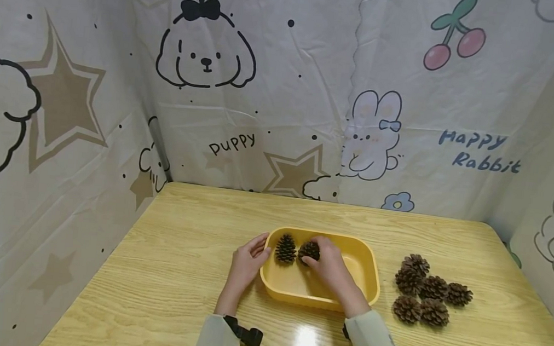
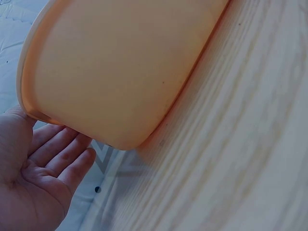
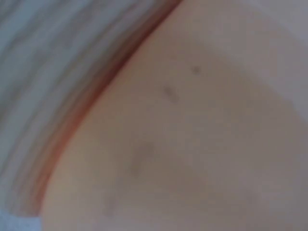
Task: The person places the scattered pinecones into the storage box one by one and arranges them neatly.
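Inside the yellow plastic bin (image 1: 291,287), my right hand (image 1: 330,263) pinches a dark brown pine cone (image 1: 307,251) between thumb and fingers. A second pine cone (image 1: 285,249) stands beside it, near the bin's left end. My left hand (image 1: 248,259) is at the bin's left rim, thumb tip at the edge. In the left wrist view, the fingers (image 2: 60,154) lie fairly straight alongside the bin's outer wall (image 2: 120,72). A blurred, close bin wall (image 3: 168,130) fills most of the right wrist view, where the right hand is hidden.
Several pine cones (image 1: 432,288) lie grouped to the right of the bin on the wood-grain table (image 1: 194,210). A printed cloth (image 1: 275,85) with cartoon drawings hangs behind the table and along its sides.
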A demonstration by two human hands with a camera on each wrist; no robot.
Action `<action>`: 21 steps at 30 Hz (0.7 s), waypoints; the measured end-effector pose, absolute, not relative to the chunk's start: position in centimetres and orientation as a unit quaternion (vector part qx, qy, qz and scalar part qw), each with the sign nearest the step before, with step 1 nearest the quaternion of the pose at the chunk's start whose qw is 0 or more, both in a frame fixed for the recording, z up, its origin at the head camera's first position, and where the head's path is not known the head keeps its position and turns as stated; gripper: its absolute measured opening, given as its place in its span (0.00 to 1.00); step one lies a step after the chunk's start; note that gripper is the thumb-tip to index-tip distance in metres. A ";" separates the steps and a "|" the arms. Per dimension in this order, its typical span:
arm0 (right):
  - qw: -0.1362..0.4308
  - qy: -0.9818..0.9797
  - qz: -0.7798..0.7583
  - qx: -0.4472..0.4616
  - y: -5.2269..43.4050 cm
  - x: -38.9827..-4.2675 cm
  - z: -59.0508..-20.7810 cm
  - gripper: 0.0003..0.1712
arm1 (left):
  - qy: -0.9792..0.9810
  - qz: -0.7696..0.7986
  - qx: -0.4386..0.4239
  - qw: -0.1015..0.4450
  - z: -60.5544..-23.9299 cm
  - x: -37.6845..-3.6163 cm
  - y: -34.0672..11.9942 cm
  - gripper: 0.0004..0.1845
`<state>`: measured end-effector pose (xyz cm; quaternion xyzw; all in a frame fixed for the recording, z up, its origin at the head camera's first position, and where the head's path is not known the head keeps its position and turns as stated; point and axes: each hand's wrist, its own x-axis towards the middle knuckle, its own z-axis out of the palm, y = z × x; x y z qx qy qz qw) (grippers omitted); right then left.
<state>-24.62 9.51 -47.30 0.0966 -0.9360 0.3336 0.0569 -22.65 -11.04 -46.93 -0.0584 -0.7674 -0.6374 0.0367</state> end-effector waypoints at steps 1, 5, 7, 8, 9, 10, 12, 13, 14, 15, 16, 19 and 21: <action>0.055 -0.936 0.334 0.096 9.5 -24.6 -47.3 0.25 | -0.767 -0.638 -0.058 0.036 -46.9 -22.7 -11.0 0.23; 0.044 -0.938 0.331 0.092 9.5 -24.6 -47.3 0.26 | -0.764 -0.642 -0.058 0.038 -47.5 -23.0 -11.1 0.23; 0.039 -0.939 0.331 0.090 9.5 -24.6 -47.2 0.26 | -0.764 -0.642 -0.059 0.038 -47.6 -23.0 -11.1 0.23; 0.037 -0.939 0.330 0.090 9.5 -24.6 -47.3 0.26 | -0.764 -0.641 -0.060 0.039 -47.6 -23.0 -11.1 0.23; 0.037 -0.939 0.330 0.089 9.5 -24.7 -47.3 0.26 | -0.765 -0.640 -0.060 0.039 -47.6 -23.0 -11.1 0.23; 0.036 -0.939 0.331 0.088 9.5 -24.7 -47.3 0.27 | -0.765 -0.640 -0.060 0.039 -47.6 -23.0 -11.1 0.23; 0.036 -0.939 0.332 0.086 9.5 -24.7 -47.4 0.27 | -0.768 -0.637 -0.058 0.034 -47.1 -22.7 -11.1 0.23; 0.036 -0.938 0.333 0.085 9.5 -24.7 -47.4 0.27 | -0.769 -0.636 -0.058 0.035 -47.1 -22.7 -11.1 0.23; 0.036 -0.938 0.333 0.084 9.5 -24.7 -47.4 0.27 | -0.769 -0.636 -0.057 0.034 -47.1 -22.7 -11.1 0.23; 0.034 -0.938 0.334 0.082 9.5 -24.8 -47.4 0.28 | -0.769 -0.636 -0.056 0.033 -47.1 -22.7 -11.1 0.23; 0.032 -0.938 0.335 0.081 9.5 -24.8 -47.4 0.28 | -0.769 -0.637 -0.055 0.032 -47.1 -22.6 -11.1 0.23; 0.030 -0.938 0.336 0.081 9.5 -24.8 -47.5 0.28 | -0.768 -0.637 -0.054 0.032 -47.0 -22.6 -11.1 0.23; 0.029 -0.938 0.335 0.083 9.6 -24.8 -47.4 0.28 | -0.767 -0.639 -0.050 0.030 -47.0 -22.7 -11.1 0.24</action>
